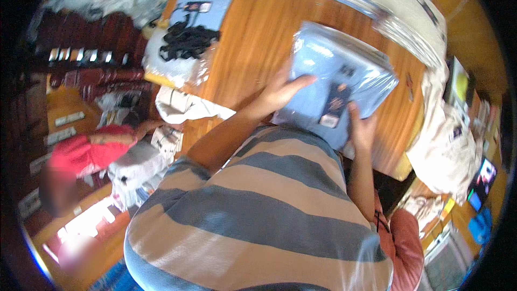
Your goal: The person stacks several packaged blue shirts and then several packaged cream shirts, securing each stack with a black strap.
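A folded light-blue garment in shiny clear plastic [312, 56] is held between my two hands, tilted over the wooden table [247, 37]. It carries a dark hang tag [335, 102] with a pale label at its lower end. My left hand [281, 94] grips its left side, thumb on top and fingers hidden behind. On the lower right edge, my right hand [362, 124] closes with its thumb up beside the tag. The far edge looks layered, and I cannot tell whether this is one pack or more.
Black cords [189, 40] lie heaped on clear bags and a blue folded garment [215, 2] at left. Cream packed garments [412, 35] line the far right, near a small orange-handled tool [410, 87]. Cream cloth [447, 153] drapes at right. Another person in red [97, 151] is at left.
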`<state>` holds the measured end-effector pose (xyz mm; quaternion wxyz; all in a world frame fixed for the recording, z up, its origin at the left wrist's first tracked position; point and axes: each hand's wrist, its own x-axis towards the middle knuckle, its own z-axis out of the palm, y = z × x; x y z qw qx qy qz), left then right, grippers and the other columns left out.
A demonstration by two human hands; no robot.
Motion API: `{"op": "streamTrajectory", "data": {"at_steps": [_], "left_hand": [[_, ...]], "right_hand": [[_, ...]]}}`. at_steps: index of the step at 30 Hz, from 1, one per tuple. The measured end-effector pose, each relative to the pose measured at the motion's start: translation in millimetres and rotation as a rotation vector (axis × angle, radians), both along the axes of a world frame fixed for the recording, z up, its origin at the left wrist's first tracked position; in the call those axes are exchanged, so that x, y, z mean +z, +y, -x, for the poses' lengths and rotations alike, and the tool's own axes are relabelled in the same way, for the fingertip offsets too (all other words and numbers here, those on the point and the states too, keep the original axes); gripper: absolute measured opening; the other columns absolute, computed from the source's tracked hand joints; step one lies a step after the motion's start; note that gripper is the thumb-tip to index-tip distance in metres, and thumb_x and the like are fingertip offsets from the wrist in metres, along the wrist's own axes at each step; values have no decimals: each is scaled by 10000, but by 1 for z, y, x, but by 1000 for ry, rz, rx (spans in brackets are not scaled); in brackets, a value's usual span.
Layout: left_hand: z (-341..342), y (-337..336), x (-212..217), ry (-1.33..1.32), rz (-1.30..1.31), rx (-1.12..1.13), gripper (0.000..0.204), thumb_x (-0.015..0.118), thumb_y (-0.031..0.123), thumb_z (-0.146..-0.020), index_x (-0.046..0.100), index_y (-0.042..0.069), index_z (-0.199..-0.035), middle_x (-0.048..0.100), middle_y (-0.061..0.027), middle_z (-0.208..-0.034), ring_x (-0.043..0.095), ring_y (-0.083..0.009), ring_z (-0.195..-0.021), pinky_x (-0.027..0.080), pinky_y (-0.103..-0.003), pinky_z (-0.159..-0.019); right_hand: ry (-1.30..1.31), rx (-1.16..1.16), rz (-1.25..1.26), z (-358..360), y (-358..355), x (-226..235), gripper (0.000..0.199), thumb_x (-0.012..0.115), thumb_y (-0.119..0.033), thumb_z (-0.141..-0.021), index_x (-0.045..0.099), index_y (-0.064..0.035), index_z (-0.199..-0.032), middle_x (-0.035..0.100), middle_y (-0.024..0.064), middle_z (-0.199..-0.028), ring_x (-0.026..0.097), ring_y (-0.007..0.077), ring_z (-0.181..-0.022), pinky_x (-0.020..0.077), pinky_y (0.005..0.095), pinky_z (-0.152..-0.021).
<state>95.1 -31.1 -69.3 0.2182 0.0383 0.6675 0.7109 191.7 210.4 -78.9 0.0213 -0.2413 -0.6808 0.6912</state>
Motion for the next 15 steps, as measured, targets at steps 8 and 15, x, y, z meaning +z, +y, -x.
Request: {"op": "streamTrajectory", "data": {"at_steps": [8, 15], "left_hand": [[40, -7, -63, -54, 104, -197, 749, 650, 607, -954, 687, -51, -1310, 722, -259, -1238, 675, -352, -1199, 496, -435, -1049], [82, -146, -25, 641, 974, 210, 427, 717, 439, -954, 743, 85, -1191, 721, -173, -1214, 697, -352, -1100, 561, -460, -951]], "right_hand": [[-378, 19, 93, 19, -3, -31, 913, 723, -542, -960, 476, 195, -1439, 580, 295, -1424, 609, 305, -1269, 472, 396, -1094], [-221, -175, 25, -5, 10, -34, 659, 685, -463, -1017, 575, 88, -1363, 669, 160, -1266, 647, 231, -1135, 498, 348, -1011]]}}
